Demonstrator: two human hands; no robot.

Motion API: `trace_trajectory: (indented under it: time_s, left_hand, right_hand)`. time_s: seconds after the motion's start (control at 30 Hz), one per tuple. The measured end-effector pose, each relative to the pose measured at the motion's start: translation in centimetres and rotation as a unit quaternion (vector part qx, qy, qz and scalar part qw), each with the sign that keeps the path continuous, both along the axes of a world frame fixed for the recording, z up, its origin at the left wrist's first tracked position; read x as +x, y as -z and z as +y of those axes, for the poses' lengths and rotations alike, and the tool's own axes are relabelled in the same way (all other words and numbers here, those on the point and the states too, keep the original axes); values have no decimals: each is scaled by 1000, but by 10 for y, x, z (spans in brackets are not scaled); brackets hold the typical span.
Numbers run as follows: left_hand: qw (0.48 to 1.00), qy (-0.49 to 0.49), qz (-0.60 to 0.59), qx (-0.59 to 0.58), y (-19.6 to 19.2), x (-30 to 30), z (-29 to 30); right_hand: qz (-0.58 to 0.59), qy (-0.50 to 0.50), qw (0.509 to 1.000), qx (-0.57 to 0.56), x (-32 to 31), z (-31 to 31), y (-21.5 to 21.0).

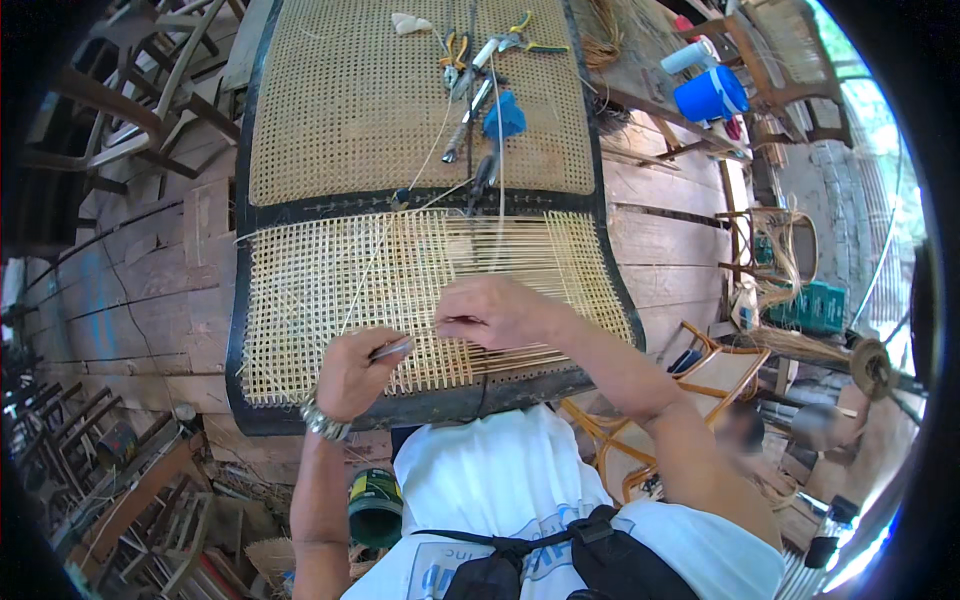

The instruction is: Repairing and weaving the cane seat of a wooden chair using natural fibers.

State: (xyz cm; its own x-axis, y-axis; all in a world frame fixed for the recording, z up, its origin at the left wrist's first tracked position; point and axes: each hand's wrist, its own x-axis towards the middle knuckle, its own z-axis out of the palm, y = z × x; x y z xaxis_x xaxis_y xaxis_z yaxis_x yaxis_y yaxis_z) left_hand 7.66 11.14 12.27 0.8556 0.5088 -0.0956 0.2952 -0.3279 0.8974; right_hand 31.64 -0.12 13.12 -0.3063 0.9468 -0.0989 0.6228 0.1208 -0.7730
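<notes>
A long dark-framed panel (240, 330) lies before me. Its near section carries pale cane webbing (300, 290), tightly woven at the left, while bare parallel cane strands (520, 262) stretch across its right part. My left hand (350, 372), with a metal watch on the wrist, is closed around a thin greyish tool (392, 348) whose tip points right; its exact kind is unclear. Over the border between woven and bare strands, my right hand (500, 312) is closed in a pinch. Whatever sits between its fingertips is too small to make out. Loose strands trail up the webbing.
On the panel's finished far section lie orange-handled pliers (455, 52), yellow-handled pliers (535, 46), a blue cloth-like piece (505, 116) and several slim tools. A blue pail (710, 95) stands at the far right. Wooden chair frames (150, 110) crowd the left, and a green bucket (376, 505) is near my body.
</notes>
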Motion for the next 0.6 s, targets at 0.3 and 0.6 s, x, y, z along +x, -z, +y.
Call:
trace_trajectory:
  time_s: [0.3, 0.6]
  left_hand:
    - [952, -160, 61, 253, 34, -97, 59]
    - [960, -101, -9, -261, -39, -3, 38]
  right_hand:
    - [-101, 455, 864, -190, 137, -271, -53]
    - [-229, 739, 617, -148, 74, -561, 42]
